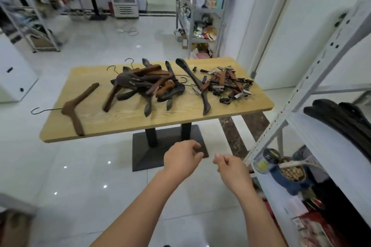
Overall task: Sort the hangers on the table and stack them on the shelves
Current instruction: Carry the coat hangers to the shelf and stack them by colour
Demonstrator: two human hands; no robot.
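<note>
A wooden table (pixel 124 124) carries a heap of dark and brown wooden hangers (pixel 144 84) in its middle. One brown hanger (pixel 77 106) lies alone at the left, its hook past the table edge. A tangle of clip hangers (pixel 226 84) sits at the right. A long dark hanger (pixel 197 84) lies between the two heaps. Dark hangers (pixel 341 118) lie stacked on the white shelf (pixel 321 146) at the right. My left hand (pixel 181 159) and my right hand (pixel 230 170) hang below the table's near edge, fingers loosely curled, holding nothing.
The table stands on a black pedestal base (pixel 166 150) on a glossy white floor. The shelf's perforated post (pixel 297 90) slants close on my right, with jars (pixel 267 160) on a lower level. Another stocked shelf unit (pixel 200 10) stands behind the table.
</note>
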